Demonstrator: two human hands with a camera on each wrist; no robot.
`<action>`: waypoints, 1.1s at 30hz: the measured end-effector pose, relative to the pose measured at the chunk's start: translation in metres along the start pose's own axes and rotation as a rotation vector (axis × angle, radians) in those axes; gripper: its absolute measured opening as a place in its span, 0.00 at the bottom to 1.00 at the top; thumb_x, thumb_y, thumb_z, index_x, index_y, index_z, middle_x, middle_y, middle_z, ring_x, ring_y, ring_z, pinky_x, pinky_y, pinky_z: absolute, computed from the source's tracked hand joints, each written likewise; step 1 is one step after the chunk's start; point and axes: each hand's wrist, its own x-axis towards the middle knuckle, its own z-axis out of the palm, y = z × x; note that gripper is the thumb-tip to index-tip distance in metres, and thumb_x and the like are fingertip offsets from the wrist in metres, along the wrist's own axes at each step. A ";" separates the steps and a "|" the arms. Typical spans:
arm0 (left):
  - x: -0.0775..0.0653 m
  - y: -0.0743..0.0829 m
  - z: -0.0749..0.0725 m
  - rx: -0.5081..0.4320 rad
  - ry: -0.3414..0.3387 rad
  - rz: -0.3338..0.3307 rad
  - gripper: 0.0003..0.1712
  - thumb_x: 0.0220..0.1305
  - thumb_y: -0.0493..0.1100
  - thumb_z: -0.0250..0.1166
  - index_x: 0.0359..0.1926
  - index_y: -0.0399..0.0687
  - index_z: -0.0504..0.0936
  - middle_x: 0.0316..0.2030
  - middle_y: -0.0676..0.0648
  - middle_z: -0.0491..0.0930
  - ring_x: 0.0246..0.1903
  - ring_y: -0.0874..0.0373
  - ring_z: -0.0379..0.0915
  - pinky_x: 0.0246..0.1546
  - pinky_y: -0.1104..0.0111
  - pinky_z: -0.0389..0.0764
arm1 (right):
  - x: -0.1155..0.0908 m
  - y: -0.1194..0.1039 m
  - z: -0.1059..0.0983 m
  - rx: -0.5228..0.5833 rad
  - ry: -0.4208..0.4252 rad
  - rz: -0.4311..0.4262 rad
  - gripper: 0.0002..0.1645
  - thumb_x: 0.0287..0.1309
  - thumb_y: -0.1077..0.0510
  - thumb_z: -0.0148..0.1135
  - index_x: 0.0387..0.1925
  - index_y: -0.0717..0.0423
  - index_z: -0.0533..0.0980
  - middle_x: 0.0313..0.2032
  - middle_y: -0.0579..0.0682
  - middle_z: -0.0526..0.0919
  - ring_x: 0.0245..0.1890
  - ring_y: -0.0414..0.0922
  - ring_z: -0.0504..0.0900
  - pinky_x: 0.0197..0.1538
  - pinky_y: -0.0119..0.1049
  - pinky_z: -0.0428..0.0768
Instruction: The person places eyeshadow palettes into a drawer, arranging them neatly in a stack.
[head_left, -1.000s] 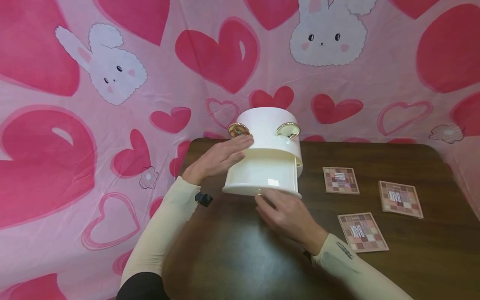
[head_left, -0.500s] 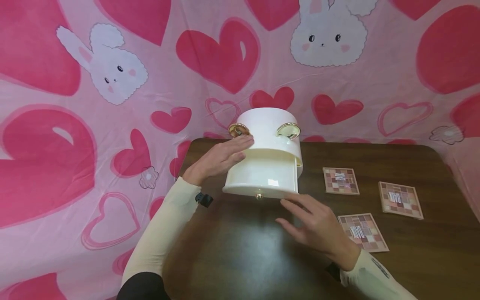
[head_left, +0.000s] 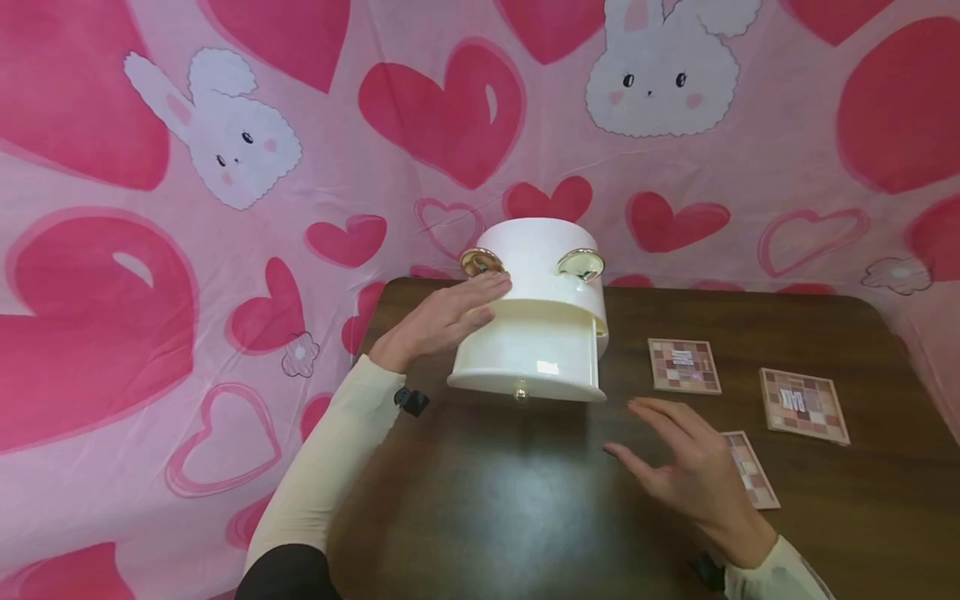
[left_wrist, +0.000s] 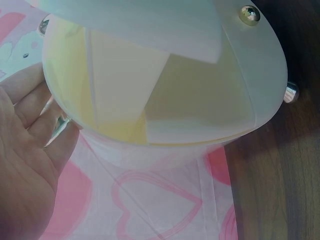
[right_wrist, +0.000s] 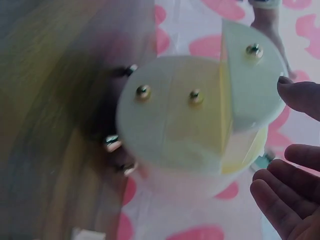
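White drawer box (head_left: pixel 538 250) stands near the back left corner of the table (head_left: pixel 465 517), its drawer (head_left: pixel 525 346) out. Against its left side we rest our left hand (head_left: pixel 446 318), fingers extended, grasping nothing; our right hand (head_left: pixel 693 471), empty, hangs apart, partly hiding one of three palettes (head_left: pixel 805 404).

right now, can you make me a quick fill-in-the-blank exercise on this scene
The number of checkered palettes on the table is ____.
The pulled-out drawer of the white box has a knob coloured ____.
In the head view, the hand partly hiding a palette is the person's ____ one.
Missing words: three; gold; right.
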 end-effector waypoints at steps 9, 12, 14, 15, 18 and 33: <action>0.001 0.000 0.001 0.007 -0.001 -0.008 0.35 0.73 0.49 0.56 0.77 0.53 0.61 0.75 0.56 0.58 0.75 0.64 0.48 0.71 0.60 0.58 | -0.036 0.023 -0.013 -0.105 0.076 0.162 0.49 0.51 0.24 0.65 0.44 0.68 0.84 0.42 0.62 0.86 0.38 0.60 0.84 0.62 0.17 0.61; 0.000 -0.001 0.001 0.013 0.004 -0.002 0.35 0.73 0.49 0.57 0.77 0.53 0.61 0.75 0.56 0.58 0.75 0.64 0.48 0.71 0.60 0.58 | -0.049 0.032 -0.015 -0.116 0.102 0.203 0.49 0.49 0.23 0.66 0.43 0.68 0.83 0.40 0.63 0.86 0.36 0.60 0.84 0.61 0.15 0.62; 0.000 -0.001 0.001 0.012 0.008 0.000 0.35 0.72 0.49 0.57 0.77 0.52 0.61 0.75 0.56 0.58 0.75 0.64 0.48 0.71 0.60 0.59 | -0.057 0.037 -0.016 -0.123 0.112 0.227 0.50 0.48 0.23 0.67 0.42 0.68 0.84 0.39 0.63 0.86 0.36 0.61 0.83 0.60 0.14 0.62; 0.000 -0.001 0.001 0.012 0.010 -0.001 0.35 0.72 0.49 0.57 0.77 0.52 0.62 0.75 0.55 0.58 0.75 0.64 0.48 0.71 0.60 0.59 | -0.061 0.039 -0.017 -0.128 0.110 0.243 0.50 0.47 0.22 0.67 0.42 0.68 0.84 0.39 0.63 0.86 0.35 0.61 0.83 0.59 0.14 0.61; -0.001 -0.001 0.001 0.012 0.008 -0.003 0.36 0.71 0.48 0.58 0.77 0.52 0.62 0.75 0.55 0.59 0.75 0.63 0.48 0.71 0.60 0.59 | -0.072 0.045 -0.020 -0.156 0.075 0.289 0.51 0.47 0.23 0.68 0.42 0.69 0.83 0.38 0.65 0.85 0.36 0.63 0.83 0.60 0.13 0.59; 0.000 -0.001 0.000 0.020 0.002 0.017 0.37 0.70 0.49 0.59 0.77 0.51 0.62 0.75 0.54 0.59 0.75 0.62 0.48 0.71 0.56 0.59 | -0.120 0.053 -0.039 -0.312 -0.202 0.701 0.57 0.30 0.40 0.84 0.53 0.78 0.73 0.48 0.77 0.76 0.48 0.71 0.74 0.47 0.67 0.71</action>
